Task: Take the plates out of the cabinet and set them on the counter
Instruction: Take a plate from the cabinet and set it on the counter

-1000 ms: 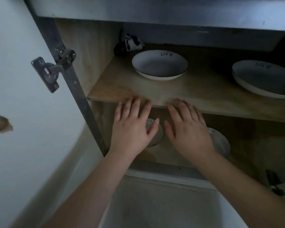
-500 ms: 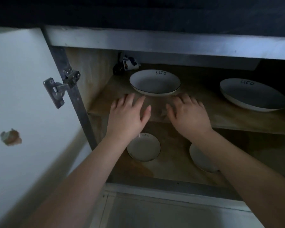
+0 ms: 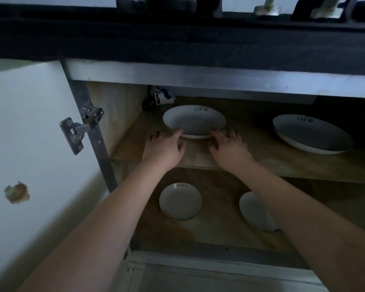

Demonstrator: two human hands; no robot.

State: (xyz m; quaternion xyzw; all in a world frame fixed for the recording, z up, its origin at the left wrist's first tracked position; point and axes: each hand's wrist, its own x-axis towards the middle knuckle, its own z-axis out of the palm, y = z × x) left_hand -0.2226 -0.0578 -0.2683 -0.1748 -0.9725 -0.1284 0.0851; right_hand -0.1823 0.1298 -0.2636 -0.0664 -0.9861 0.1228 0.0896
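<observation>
both hands (image 3: 163, 147) (image 3: 230, 145) spread, fingertips touching the upper-shelf plate's (image 3: 194, 121) near rim.

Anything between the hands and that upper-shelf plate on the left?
Nothing visible. The left hand and right hand are at the near rim of the plate, one on each side, on the bare wooden shelf.
</observation>
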